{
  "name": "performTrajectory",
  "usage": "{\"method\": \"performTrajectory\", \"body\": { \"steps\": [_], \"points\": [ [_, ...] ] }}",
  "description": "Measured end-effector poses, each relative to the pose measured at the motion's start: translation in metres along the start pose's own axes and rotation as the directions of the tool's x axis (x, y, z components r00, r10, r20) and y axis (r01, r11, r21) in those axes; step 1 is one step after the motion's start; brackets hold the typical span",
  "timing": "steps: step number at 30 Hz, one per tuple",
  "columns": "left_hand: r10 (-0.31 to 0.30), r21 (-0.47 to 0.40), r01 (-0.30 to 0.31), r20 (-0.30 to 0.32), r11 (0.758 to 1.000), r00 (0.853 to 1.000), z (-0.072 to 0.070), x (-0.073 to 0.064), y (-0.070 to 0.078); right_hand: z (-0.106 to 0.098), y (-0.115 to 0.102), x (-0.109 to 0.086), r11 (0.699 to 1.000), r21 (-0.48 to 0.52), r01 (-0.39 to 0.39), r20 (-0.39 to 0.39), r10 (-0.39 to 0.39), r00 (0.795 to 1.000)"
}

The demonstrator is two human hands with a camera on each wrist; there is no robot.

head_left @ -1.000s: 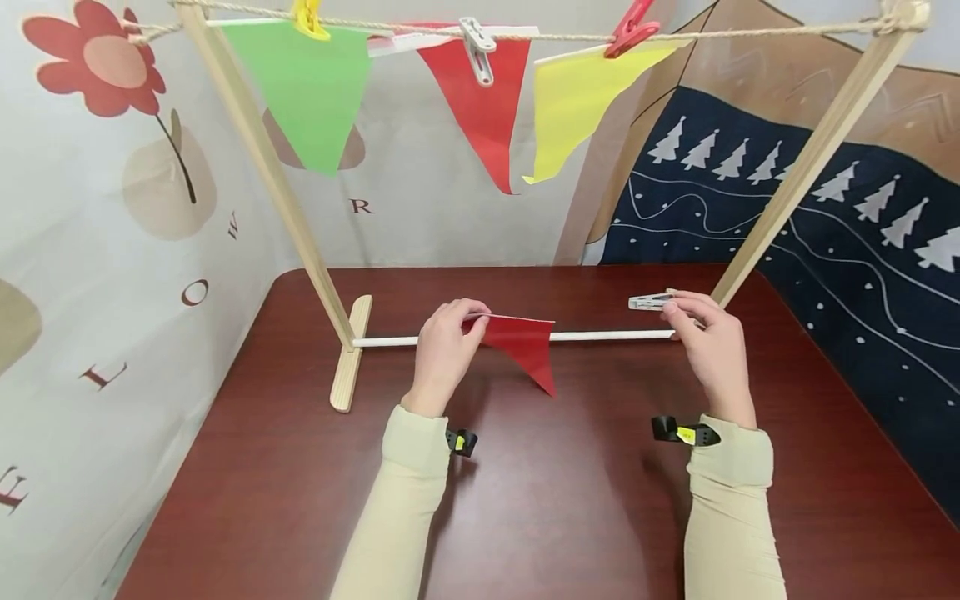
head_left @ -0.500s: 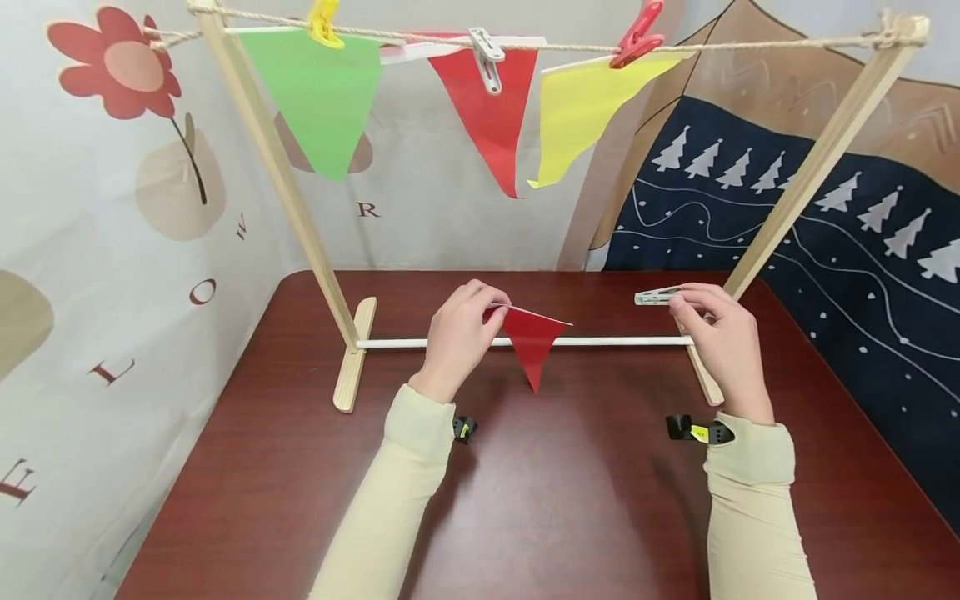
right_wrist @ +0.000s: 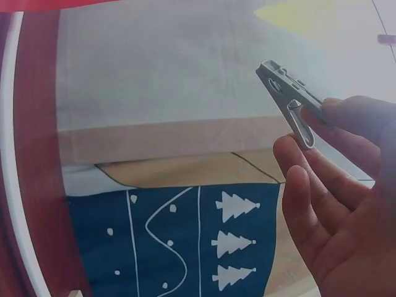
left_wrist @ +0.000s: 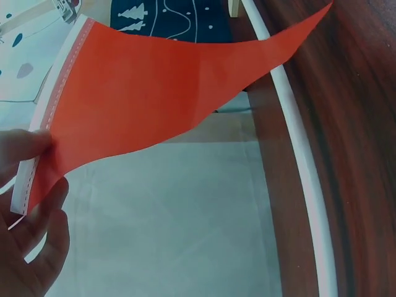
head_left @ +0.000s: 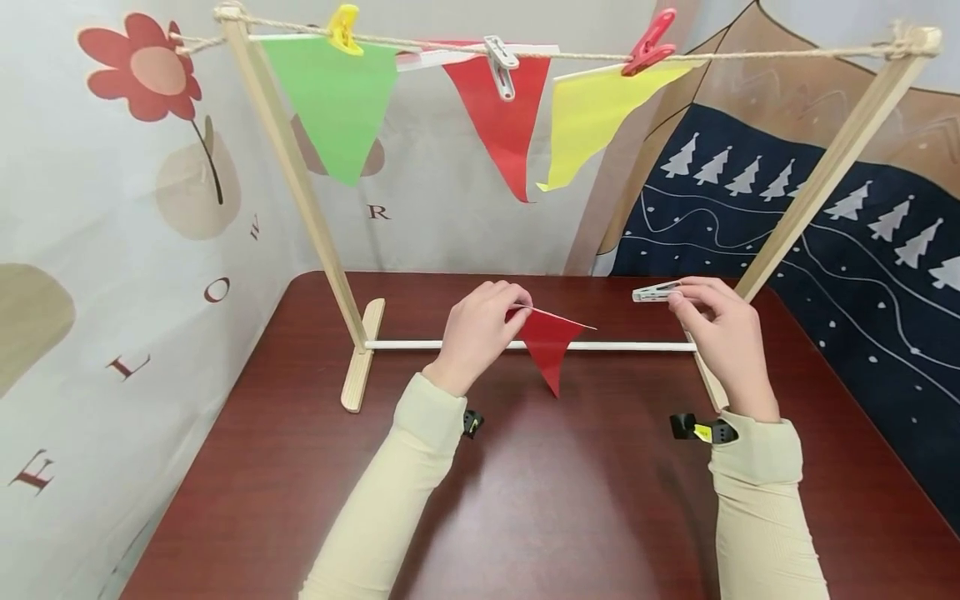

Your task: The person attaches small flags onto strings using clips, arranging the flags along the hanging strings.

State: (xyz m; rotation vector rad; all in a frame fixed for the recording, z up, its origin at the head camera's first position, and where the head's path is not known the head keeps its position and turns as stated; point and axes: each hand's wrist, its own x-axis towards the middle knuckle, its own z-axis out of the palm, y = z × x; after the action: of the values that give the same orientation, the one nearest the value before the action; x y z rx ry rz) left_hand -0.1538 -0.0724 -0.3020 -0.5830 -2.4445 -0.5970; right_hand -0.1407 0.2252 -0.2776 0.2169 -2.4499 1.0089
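My left hand (head_left: 486, 333) pinches a red triangular pennant (head_left: 551, 342) by one end of its white stitched top edge, seen close in the left wrist view. The pennant's tip hangs down in front of the white crossbar (head_left: 637, 346). Off to the right, my right hand (head_left: 720, 342) holds a grey clothespin (right_wrist: 288, 102) between thumb and fingers, its nose pointing left. Above both hands runs a rope (head_left: 787, 54). On it hang a green pennant (head_left: 333, 108) under a yellow clothespin (head_left: 345, 30), a red pennant (head_left: 502, 125) under a grey clothespin, and a yellow pennant (head_left: 600, 121) under a red clothespin (head_left: 651, 43).
Two wooden posts (head_left: 296, 175) carry the rope, standing on wooden feet (head_left: 363, 357) on the dark red table (head_left: 555, 500). Printed cloth (head_left: 705, 208) with white trees hangs behind at right. A pale wall cloth (head_left: 442, 225) with letters covers the back and left.
My left hand has moved right and slightly up with the red pennant, whose tip now hangs more straight down. My right hand has shifted a little, still holding the clothespin. The head view has tilted up slightly.
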Motion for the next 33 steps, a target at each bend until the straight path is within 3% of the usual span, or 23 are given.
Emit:
{"method": "performTrajectory", "body": {
  "steps": [14, 26, 33],
  "points": [
    [0.059, 0.0, -0.06, 0.075, 0.998, 0.995, -0.003, 0.008, 0.008, 0.0, -0.006, 0.001, 1.0, 0.009, 0.019, -0.012, -0.019, 1.0],
    [0.09, -0.008, -0.09, 0.097, 0.996, 0.991, -0.001, 0.015, 0.014, -0.005, -0.01, 0.012, 0.995, 0.003, 0.099, -0.011, -0.099, 0.995],
    [0.087, 0.0, -0.087, 0.071, 0.996, 0.994, -0.002, 0.022, 0.019, -0.017, -0.014, 0.022, 0.986, -0.041, 0.163, -0.003, -0.163, 0.987]
  ]
}}
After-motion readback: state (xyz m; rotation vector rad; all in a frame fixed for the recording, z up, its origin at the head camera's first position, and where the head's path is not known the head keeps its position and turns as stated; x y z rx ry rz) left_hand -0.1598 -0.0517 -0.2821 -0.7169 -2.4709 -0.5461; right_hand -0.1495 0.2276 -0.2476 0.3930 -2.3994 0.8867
